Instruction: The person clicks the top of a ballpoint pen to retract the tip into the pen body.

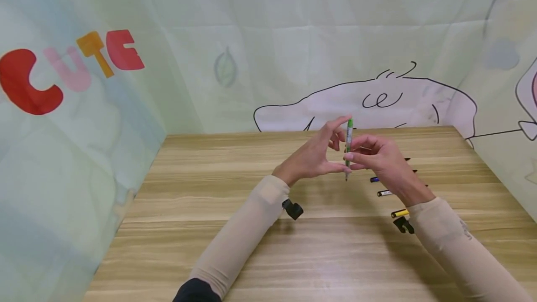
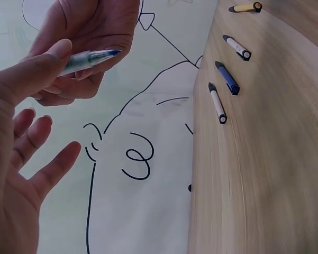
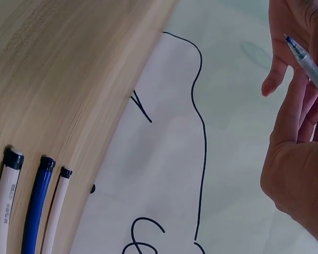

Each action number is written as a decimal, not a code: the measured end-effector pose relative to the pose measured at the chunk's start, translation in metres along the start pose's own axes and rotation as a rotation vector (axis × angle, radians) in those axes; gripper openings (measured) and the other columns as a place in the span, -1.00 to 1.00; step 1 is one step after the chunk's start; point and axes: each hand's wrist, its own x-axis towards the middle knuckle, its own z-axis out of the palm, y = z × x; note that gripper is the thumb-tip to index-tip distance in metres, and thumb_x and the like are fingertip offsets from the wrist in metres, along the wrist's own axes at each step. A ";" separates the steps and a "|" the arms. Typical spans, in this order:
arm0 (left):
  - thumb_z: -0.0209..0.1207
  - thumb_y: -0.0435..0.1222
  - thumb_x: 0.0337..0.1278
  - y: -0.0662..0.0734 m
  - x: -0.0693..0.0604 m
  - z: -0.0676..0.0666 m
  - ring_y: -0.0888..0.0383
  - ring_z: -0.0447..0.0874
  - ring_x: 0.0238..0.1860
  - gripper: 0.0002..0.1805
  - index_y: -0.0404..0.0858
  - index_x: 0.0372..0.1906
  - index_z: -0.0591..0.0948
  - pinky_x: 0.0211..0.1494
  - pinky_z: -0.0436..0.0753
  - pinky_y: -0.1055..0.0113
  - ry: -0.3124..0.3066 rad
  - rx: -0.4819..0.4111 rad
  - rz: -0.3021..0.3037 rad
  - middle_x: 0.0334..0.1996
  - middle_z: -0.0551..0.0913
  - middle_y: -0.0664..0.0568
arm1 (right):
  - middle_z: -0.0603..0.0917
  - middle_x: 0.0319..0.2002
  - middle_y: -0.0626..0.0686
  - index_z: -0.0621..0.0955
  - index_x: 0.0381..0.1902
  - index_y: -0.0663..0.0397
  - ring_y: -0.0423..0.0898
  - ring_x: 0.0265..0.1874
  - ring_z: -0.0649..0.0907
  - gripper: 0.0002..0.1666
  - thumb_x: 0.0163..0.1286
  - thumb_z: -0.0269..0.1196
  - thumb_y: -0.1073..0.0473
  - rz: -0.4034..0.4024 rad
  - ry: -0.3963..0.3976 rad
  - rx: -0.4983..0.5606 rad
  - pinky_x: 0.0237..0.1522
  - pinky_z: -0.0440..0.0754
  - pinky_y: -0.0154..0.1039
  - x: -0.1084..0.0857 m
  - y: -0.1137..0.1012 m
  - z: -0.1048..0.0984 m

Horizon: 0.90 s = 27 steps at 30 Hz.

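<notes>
Pen [image 1: 348,140], slim and upright above the table [image 1: 209,190]: green end toward 12 o'clock, pale, printed barrel, translucent lower section and dark point toward 6 o'clock, bluish at close range in both wrist views. At 3 o'clock, right hand [image 1: 377,156] pinching the barrel. At 9 o'clock, left hand [image 1: 313,155], forefinger and thumb widely spread, at the green end and lower barrel; actual grip not discernible. Between 4 and 5 o'clock, yellow pen [image 1: 400,213] on the table.
</notes>
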 end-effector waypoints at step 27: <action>0.59 -0.27 -0.13 -0.002 -0.009 0.007 0.15 0.48 -0.16 0.24 -0.21 0.56 -0.03 0.02 0.64 0.38 -0.012 -0.156 -0.112 -0.08 0.49 -0.06 | 0.69 -0.13 -0.02 0.66 -0.14 0.14 -0.15 -0.18 0.72 -0.83 0.36 0.40 0.22 0.125 0.015 0.202 -0.10 0.78 -0.08 0.000 0.005 0.010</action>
